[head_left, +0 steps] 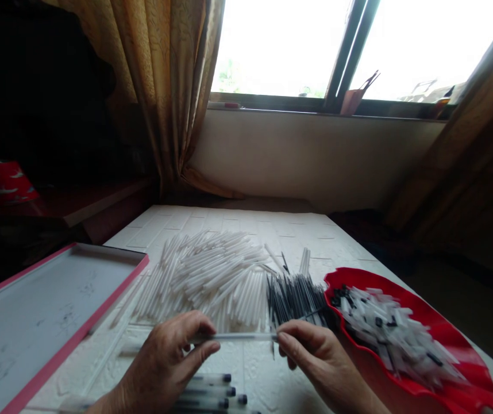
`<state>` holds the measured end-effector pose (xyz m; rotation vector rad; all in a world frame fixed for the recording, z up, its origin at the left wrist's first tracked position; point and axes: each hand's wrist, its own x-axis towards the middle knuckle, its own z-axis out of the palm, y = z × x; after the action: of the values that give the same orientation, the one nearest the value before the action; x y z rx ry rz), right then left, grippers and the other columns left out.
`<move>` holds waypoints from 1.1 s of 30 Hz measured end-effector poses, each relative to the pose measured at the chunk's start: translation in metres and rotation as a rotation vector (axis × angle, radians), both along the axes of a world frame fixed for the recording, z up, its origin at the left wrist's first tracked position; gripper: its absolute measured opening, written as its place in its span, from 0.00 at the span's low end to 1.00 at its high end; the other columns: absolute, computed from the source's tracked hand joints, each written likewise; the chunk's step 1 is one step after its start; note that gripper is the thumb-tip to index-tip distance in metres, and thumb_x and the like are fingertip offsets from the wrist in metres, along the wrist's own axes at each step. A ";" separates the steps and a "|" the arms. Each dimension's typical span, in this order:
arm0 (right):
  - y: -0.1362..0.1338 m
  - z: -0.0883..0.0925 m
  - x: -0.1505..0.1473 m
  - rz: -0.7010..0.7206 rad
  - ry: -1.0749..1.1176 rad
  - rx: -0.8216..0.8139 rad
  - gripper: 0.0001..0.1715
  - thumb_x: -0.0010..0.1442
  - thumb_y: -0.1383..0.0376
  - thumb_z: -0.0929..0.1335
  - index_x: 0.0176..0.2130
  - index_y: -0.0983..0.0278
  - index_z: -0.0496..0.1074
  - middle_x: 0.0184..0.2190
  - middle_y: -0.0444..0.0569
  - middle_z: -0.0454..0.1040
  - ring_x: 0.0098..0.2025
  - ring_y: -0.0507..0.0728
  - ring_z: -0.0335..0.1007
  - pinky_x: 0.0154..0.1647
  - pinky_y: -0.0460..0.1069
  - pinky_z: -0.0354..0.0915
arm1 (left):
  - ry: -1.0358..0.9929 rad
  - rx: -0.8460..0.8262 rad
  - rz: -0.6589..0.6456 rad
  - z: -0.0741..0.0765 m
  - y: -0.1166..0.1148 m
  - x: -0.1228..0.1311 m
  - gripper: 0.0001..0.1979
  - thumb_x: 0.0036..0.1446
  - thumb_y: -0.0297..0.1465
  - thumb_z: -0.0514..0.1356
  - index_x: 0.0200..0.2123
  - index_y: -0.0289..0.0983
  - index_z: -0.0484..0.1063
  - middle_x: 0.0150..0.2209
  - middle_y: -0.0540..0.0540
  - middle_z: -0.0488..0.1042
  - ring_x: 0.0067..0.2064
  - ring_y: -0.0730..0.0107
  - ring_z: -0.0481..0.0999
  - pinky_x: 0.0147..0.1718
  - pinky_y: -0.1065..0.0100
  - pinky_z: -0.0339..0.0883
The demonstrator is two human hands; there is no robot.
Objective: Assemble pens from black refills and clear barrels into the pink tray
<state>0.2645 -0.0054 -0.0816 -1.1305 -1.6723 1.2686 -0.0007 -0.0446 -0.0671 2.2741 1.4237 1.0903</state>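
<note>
Level in front of me is a translucent pen barrel [246, 337], held between both hands. My left hand [173, 351] is closed on its left end, thumb and fingers pinched together. At the right end my right hand [311, 351] is closed in a pinch, with a small dark bit showing at the fingertips; whether that is a refill tip is too blurred to tell. Just beyond my hands lie a big pile of white pen barrels [216, 270] and a bundle of dark pen refills [296, 296]. Below my left hand, several capped pens [207, 392] lie side by side.
To the right, a red wavy-edged tray [466, 345] holds white and black pen caps [393, 328]. A pink-rimmed whiteboard [35, 328] lies on the left. The white brick-patterned table [298, 227] meets a wall below the window [281, 52], with curtains [156, 75] beside it.
</note>
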 end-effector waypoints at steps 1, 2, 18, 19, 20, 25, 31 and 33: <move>-0.001 0.001 0.000 -0.009 0.002 0.016 0.26 0.57 0.45 0.70 0.28 0.66 0.77 0.21 0.46 0.72 0.24 0.52 0.65 0.25 0.46 0.64 | 0.011 -0.017 0.008 -0.001 0.000 -0.001 0.11 0.66 0.41 0.58 0.34 0.42 0.72 0.27 0.53 0.78 0.28 0.71 0.79 0.28 0.74 0.69; -0.002 0.001 0.000 -0.013 0.003 0.032 0.24 0.58 0.47 0.70 0.29 0.65 0.78 0.21 0.46 0.73 0.24 0.53 0.66 0.26 0.46 0.65 | 0.024 -0.032 0.015 -0.003 0.001 -0.002 0.12 0.66 0.42 0.57 0.34 0.43 0.72 0.27 0.53 0.79 0.27 0.70 0.79 0.28 0.73 0.69; -0.002 -0.017 0.004 -0.125 0.006 0.249 0.15 0.61 0.53 0.70 0.35 0.62 0.80 0.25 0.47 0.76 0.26 0.54 0.70 0.26 0.45 0.67 | 0.073 0.027 -0.076 -0.021 0.001 -0.005 0.06 0.66 0.33 0.58 0.45 0.47 0.65 0.34 0.55 0.77 0.30 0.71 0.78 0.32 0.74 0.68; -0.002 -0.018 0.004 -0.116 0.007 0.250 0.15 0.61 0.53 0.70 0.35 0.62 0.80 0.25 0.47 0.76 0.26 0.54 0.70 0.26 0.45 0.67 | 0.074 0.039 -0.075 -0.020 0.001 -0.005 0.04 0.67 0.32 0.57 0.43 0.47 0.66 0.33 0.55 0.76 0.31 0.71 0.77 0.32 0.74 0.68; -0.002 -0.018 0.004 -0.109 0.011 0.258 0.15 0.61 0.54 0.70 0.35 0.61 0.80 0.25 0.47 0.76 0.26 0.53 0.70 0.26 0.45 0.67 | 0.074 0.042 -0.071 -0.019 0.002 -0.004 0.02 0.67 0.32 0.56 0.42 0.46 0.66 0.33 0.54 0.75 0.31 0.71 0.77 0.32 0.74 0.68; -0.005 -0.006 0.002 -0.094 0.025 0.287 0.11 0.60 0.58 0.71 0.35 0.62 0.80 0.26 0.47 0.76 0.26 0.53 0.70 0.26 0.45 0.68 | 0.129 -0.015 -0.078 -0.012 0.002 -0.004 0.11 0.71 0.36 0.50 0.37 0.45 0.69 0.32 0.51 0.75 0.32 0.69 0.79 0.31 0.73 0.68; -0.006 0.002 0.001 -0.091 0.027 0.226 0.13 0.60 0.58 0.70 0.35 0.64 0.79 0.26 0.49 0.77 0.26 0.54 0.71 0.27 0.45 0.68 | 0.181 0.115 -0.071 -0.012 0.000 -0.003 0.11 0.69 0.43 0.54 0.50 0.47 0.63 0.34 0.54 0.80 0.30 0.69 0.82 0.30 0.74 0.72; -0.005 0.002 0.001 -0.078 0.013 0.206 0.13 0.60 0.57 0.70 0.35 0.64 0.79 0.26 0.49 0.77 0.26 0.54 0.71 0.27 0.46 0.68 | 0.184 0.154 -0.070 -0.010 0.000 -0.002 0.08 0.71 0.42 0.51 0.48 0.46 0.63 0.32 0.54 0.79 0.28 0.71 0.81 0.29 0.75 0.72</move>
<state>0.2658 -0.0106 -0.0799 -1.0501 -1.6893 1.0274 -0.0029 -0.0446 -0.0769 2.5712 1.3542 1.0252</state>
